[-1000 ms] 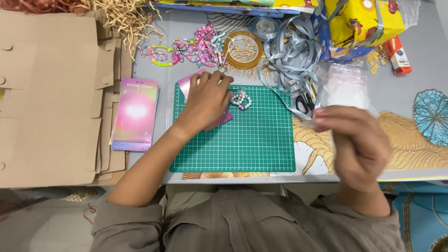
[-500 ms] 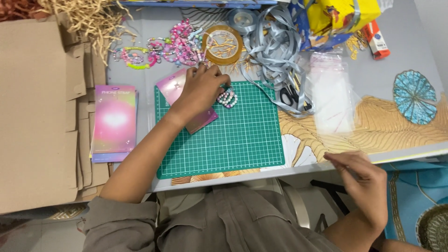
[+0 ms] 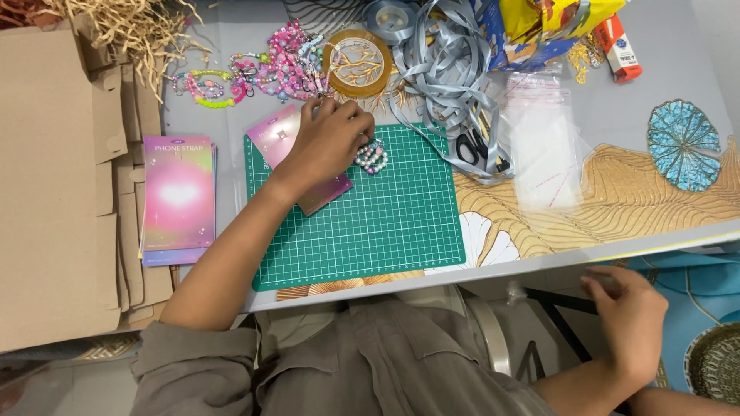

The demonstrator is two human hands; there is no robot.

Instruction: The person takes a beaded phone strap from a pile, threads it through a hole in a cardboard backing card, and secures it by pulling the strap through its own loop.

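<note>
A person sits at a craft table, seen from above; the left hand (image 3: 327,139) rests on the upper edge of a green cutting mat (image 3: 362,223), fingers curled and pressing down on a pink backing card (image 3: 289,146) that lies partly under the palm; just to the right of its fingertips, touching them, sits a small beaded strap (image 3: 371,156) of pale and pastel beads, lying on the mat. The right hand (image 3: 626,320) has dropped away from the tabletop since a second ago, when it hovered over the clear plastic sleeves (image 3: 543,146); it now hangs below the table edge, well apart from the other hand, fingers loosely closed around something thin near a dark frame, though I cannot tell what it grips. So only one hand is on the work, which stays pinned in place, and the card and strap have not moved. Beyond the left hand, further up the table, lies a heap of colourful bead strands (image 3: 270,69) and a gold roll of tape (image 3: 357,65); to its right, a tangle of grey ribbon (image 3: 443,65) with black scissors (image 3: 472,146) beneath it; to its left, a stack of pink printed cards (image 3: 177,196) and flat cardboard boxes (image 3: 54,185).
</note>
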